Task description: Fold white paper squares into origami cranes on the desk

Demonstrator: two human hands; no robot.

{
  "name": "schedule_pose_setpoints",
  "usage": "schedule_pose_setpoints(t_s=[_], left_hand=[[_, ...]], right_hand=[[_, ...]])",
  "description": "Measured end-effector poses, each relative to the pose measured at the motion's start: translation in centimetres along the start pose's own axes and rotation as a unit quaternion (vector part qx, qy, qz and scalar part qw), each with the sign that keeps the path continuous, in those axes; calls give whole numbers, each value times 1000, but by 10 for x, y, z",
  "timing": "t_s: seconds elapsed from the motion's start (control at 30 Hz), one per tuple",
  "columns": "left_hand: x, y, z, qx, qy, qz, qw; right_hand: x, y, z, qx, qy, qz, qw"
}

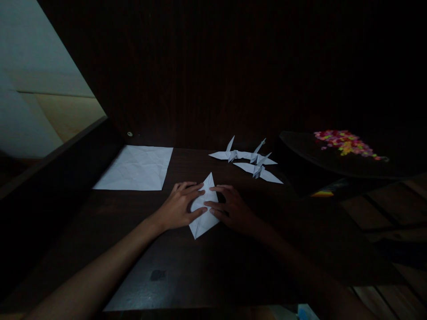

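Observation:
A white sheet of paper folded into a narrow diamond (202,226) lies flat on the dark wooden tabletop, its points facing away from and toward me. From the left, my left hand (182,202) rests on it with fingers spread out over the paper. My right hand (233,209) lies across its right side, fingers apart and tips near the centre crease. Both hands press on the paper rather than grip it. Behind them stand several folded white paper cranes (258,170), close together.
At the back left lies a creased white paper sheet (136,169). A raised dark board (63,149) borders the left side, and a dark panel (200,80) rises behind. To the right, a black surface carries a pink, red and yellow cluster (347,142).

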State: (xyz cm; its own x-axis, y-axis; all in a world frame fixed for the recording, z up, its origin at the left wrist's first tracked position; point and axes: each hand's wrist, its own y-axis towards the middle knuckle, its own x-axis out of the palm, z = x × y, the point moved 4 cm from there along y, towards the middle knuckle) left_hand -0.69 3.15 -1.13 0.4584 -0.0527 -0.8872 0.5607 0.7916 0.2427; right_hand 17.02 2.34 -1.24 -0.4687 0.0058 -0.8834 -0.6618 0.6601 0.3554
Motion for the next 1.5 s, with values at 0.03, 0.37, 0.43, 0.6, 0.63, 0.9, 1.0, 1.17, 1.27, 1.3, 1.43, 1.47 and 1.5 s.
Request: schedule_pose_setpoints(t_s=[0.03, 0.37, 0.43, 0.6, 0.63, 0.9, 1.0, 1.17, 1.27, 1.3, 1.43, 1.47, 1.5], left_hand=[[0, 0, 0, 1, -1, 0, 1000], [-8, 1, 3, -10, -17, -17, 1000], [-9, 2, 3, -8, -24, -25, 999], [-9, 3, 0, 3, -49, -20, 999], [-8, 3, 0, 3, -49, -16, 999], [-8, 4, 2, 1, -36, 15, 999], [-7, 6, 4, -18, -42, 32, 998], [-6, 7, 7, -31, -67, 66, 995], [-7, 7, 9, -25, -80, 86, 993], [-7, 7, 9, -23, -82, 89, 992], [-6, 6, 10, -14, -73, 96, 993], [-5, 6, 10, -9, -67, 98, 993], [-5, 5, 9, -1, -63, 98, 993]], right_hand=[[0, 0, 0, -1, -2, 4, 1000], [-2, -2, 5, 1, 11, 82, 997], [-2, -2, 5, -1, -5, 86, 996], [-1, -1, -1, -26, -48, 61, 997], [0, -1, -2, -29, -47, 52, 997], [5, -2, -1, -20, -51, 17, 998], [7, 0, -2, -11, -63, 2, 998], [9, 2, -5, 10, -80, -19, 997], [9, 2, -6, 15, -83, -23, 996], [10, 2, -6, 15, -84, -22, 996], [9, 3, -7, 15, -90, -18, 996], [9, 3, -8, 17, -91, -17, 996], [9, 3, -8, 17, -90, -16, 996]])
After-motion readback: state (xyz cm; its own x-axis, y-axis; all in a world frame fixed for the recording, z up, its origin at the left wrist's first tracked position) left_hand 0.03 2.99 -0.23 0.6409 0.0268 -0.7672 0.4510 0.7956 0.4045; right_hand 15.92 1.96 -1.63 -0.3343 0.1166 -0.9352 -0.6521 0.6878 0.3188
